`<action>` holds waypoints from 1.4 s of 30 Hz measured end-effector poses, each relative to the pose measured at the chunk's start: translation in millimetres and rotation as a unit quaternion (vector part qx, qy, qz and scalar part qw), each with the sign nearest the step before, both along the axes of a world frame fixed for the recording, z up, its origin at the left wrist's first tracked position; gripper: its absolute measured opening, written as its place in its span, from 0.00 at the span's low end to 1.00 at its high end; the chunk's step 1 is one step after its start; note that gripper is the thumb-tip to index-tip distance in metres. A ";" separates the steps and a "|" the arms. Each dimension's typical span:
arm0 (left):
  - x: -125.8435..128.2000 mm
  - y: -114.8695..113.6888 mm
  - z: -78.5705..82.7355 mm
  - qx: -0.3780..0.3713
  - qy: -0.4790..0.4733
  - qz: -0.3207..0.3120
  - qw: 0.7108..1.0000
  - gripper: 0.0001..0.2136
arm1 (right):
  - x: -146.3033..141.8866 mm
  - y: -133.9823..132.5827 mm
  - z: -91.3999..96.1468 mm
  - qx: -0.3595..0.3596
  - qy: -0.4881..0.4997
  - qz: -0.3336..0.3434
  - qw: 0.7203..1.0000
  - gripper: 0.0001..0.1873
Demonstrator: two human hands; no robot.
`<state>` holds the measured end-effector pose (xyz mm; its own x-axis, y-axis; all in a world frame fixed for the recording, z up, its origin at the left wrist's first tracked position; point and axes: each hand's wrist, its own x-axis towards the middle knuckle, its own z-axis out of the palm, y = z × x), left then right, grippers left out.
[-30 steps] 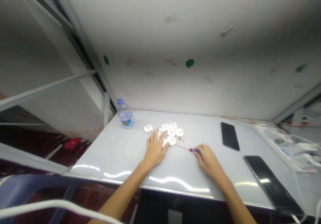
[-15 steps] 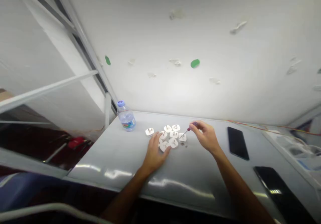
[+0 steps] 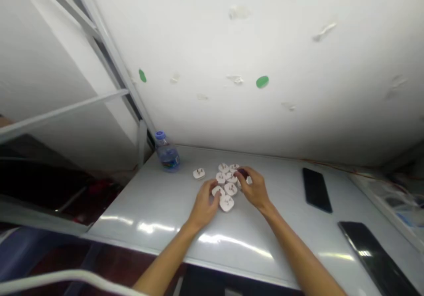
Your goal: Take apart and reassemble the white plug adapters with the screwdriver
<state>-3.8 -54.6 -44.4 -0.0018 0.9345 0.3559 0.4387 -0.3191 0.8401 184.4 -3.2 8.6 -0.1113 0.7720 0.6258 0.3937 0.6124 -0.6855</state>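
Going left to right, we find one blue-capped water bottle (image 3: pixel 168 159) at the back of the white table (image 3: pixel 149 207), near the wall and, it seems, placed out of the way of our hands. Just right of it lies one white plug (image 3: pixel 198 173), set apart from the others with its pins up. Next comes our left hand (image 3: pixel 206 206), half curled, its fingertips (image 3: pixel 215 193) resting on a plug at the near-left of the cluster. It looks to be steadying that piece, though we cannot tell whether it truly grips it. The cluster of plugs (image 3: pixel 227 183) sits between our hands. We count eight there, one mostly hidden behind the right hand, so nine plugs in all, and more could lie out of sight under our fingers. Our right hand (image 3: pixel 252 188) is closed in a pinch around what looks like a small screwdriver (image 3: pixel 243 172), with only its dark handle showing, just above the cluster's far side. Further right, two black phones lie flat, well apart from the plugs: one phone (image 3: pixel 317 190) near the back, another phone (image 3: pixel 374 258) near the front edge.
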 end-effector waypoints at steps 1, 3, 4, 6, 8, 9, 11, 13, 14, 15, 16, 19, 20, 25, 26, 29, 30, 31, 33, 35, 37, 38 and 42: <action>-0.1 -0.2 0.0 -0.010 -0.002 -0.008 1.000 0.12 | -0.8 -0.6 0.1 0.004 -0.003 0.001 1.000 0.07; -0.3 -0.3 0.6 -0.023 0.015 -0.017 0.999 0.11 | -1.9 -1.5 -0.6 0.011 -0.013 0.006 1.000 0.07; -0.4 -0.3 1.3 -0.022 0.028 -0.014 0.999 0.11 | -2.4 -1.5 -1.4 0.014 -0.019 0.009 1.000 0.07; -0.1 -0.2 3.2 -0.008 0.049 -0.012 0.999 0.11 | -3.4 -0.7 -3.7 0.021 -0.030 0.013 0.999 0.07; 0.4 0.0 5.3 0.005 0.060 -0.014 0.998 0.10 | -4.2 0.8 -6.5 0.021 -0.040 0.015 0.999 0.08; 0.7 0.1 6.1 0.008 0.063 -0.014 0.998 0.09 | -4.6 1.5 -7.7 0.021 -0.045 0.016 0.999 0.08; 1.3 0.2 7.0 0.009 0.065 -0.009 0.998 0.09 | -5.1 2.6 -9.6 0.017 -0.048 0.014 0.999 0.09; 1.7 0.3 6.7 0.009 0.066 -0.006 0.998 0.10 | -5.3 3.0 -10.3 0.014 -0.048 0.014 0.999 0.09; 1.8 0.3 6.1 0.010 0.065 -0.003 0.998 0.10 | -5.3 3.0 -10.1 0.013 -0.046 0.014 0.999 0.09; 1.8 0.4 5.5 0.011 0.064 0.002 0.998 0.10 | -5.2 2.8 -9.6 0.013 -0.043 0.013 0.999 0.09; 1.8 0.4 4.8 0.011 0.063 0.006 0.998 0.11 | -4.9 2.5 -8.8 0.013 -0.039 0.013 0.999 0.09; 1.6 0.4 3.2 0.009 0.060 0.025 0.998 0.12 | -3.2 0.9 -4.9 0.010 -0.027 0.009 1.000 0.08; 1.5 0.4 2.8 0.006 0.058 0.033 0.998 0.11 | -2.4 0.2 -3.2 0.008 -0.024 0.006 1.000 0.08; 1.4 1.4 0.9 -0.044 0.007 0.038 0.998 0.09 | 1.5 -5.7 7.4 -0.010 -0.004 -0.005 1.000 0.08; 1.5 1.7 0.5 -0.056 -0.006 0.031 0.998 0.09 | 2.1 -7.5 10.0 -0.017 0.004 -0.006 1.000 0.08; 1.3 2.4 -1.1 -0.075 -0.019 0.022 0.997 0.09 | 2.7 -13.4 17.5 -0.032 0.025 -0.005 0.999 0.09; 1.2 2.6 -1.7 -0.074 -0.015 0.021 0.997 0.09 | 2.7 -15.4 19.6 -0.037 0.031 -0.001 0.999 0.10; 1.1 2.6 -2.2 -0.070 -0.009 0.020 0.997 0.09 | 2.5 -17.2 21.5 -0.042 0.037 0.002 0.998 0.10; 0.8 2.5 -2.9 -0.057 -0.002 0.015 0.998 0.08 | 2.0 -20.3 24.1 -0.052 0.048 0.010 0.997 0.10; 0.7 2.4 -3.1 -0.044 0.003 0.010 0.999 0.08 | 1.4 -22.4 25.1 -0.064 0.055 0.020 0.996 0.11; 0.9 2.3 -2.8 -0.032 0.008 0.010 0.999 0.08 | 1.0 -23.4 24.7 -0.068 0.053 0.027 0.996 0.11; 1.1 2.2 -2.6 -0.028 0.011 0.011 1.000 0.08 | 0.9 -23.5 24.2 -0.069 0.051 0.029 0.996 0.11; 1.6 2.0 -1.0 -0.013 0.019 0.003 1.000 0.07 | 1.2 -22.7 21.2 -0.072 0.041 0.037 0.996 0.11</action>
<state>-2.2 -52.5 -45.4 0.0062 0.9434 0.3317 0.4719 -0.2952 0.8308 185.6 -25.8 29.8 -0.1236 0.8456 0.5193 0.2900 0.5312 -0.7960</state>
